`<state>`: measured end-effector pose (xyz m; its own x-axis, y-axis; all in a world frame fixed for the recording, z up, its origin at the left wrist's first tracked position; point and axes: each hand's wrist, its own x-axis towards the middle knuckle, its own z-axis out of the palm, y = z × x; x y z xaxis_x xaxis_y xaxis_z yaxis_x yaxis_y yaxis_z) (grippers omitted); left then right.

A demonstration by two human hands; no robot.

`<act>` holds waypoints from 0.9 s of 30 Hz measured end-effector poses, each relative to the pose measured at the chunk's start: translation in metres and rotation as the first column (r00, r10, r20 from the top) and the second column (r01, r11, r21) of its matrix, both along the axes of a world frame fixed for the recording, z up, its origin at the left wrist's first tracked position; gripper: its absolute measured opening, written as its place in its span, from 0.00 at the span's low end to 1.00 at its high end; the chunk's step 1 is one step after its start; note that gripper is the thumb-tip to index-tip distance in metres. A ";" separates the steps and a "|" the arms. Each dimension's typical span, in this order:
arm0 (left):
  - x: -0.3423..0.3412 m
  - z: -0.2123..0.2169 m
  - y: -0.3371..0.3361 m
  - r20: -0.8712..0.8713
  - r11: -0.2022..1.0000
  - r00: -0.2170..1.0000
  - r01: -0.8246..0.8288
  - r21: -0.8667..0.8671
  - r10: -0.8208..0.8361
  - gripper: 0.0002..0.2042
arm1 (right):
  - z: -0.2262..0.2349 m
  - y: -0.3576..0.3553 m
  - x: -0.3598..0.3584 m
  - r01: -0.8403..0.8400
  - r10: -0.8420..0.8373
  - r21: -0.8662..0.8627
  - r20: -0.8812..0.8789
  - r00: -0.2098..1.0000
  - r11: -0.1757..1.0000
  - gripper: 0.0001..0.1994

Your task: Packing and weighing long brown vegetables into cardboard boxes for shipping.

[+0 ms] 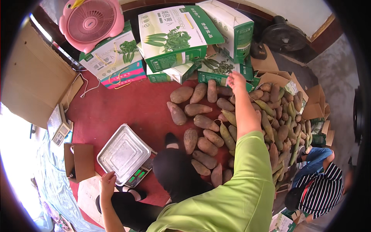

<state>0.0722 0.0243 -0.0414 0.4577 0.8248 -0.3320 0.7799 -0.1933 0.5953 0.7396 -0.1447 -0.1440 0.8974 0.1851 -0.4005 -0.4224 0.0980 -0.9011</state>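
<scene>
My right hand (237, 82) is stretched out to the back, at the front edge of a green-and-white carton (220, 66) printed with leafy radishes. Its fingers are curled together, and anything between them is too small to make out. Below that arm lie soil-covered radishes (205, 122), brownish red and some green, loose on the red floor. My left hand (108, 183) hovers by the near left rim of a rectangular metal tray (125, 152), its fingers loosely bent and holding nothing visible. The tray rests on a scale with a green-lit display (137, 176).
More printed cartons (174, 36) are stacked at the back, beside a pink fan (91, 24). A dense radish heap (284, 123) spreads right. A black fan (285, 38) stands behind it. An open brown box (79, 162) is left. Another person (320, 185) in stripes sits at right.
</scene>
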 end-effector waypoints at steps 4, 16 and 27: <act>-0.003 -0.012 0.007 -0.033 1.000 0.999 -0.008 0.023 0.009 0.11 | 0.001 -0.003 0.054 0.119 -0.119 -0.010 0.009 0.993 0.993 0.20; -0.004 -0.032 0.021 -0.208 0.997 0.976 -0.071 -0.019 0.066 0.11 | 0.001 0.012 0.150 0.123 -0.133 0.083 0.122 0.984 0.989 0.41; 0.001 -0.034 0.022 -0.244 0.997 0.968 -0.071 -0.036 0.060 0.10 | -0.017 0.031 0.168 0.238 -0.264 0.327 0.036 0.964 0.915 0.27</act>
<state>0.0732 0.0466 -0.0756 0.3045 0.8321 -0.4635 0.9122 -0.1147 0.3934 0.9080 -0.1135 -0.1614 0.9568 0.0552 -0.2855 -0.2765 0.4770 -0.8343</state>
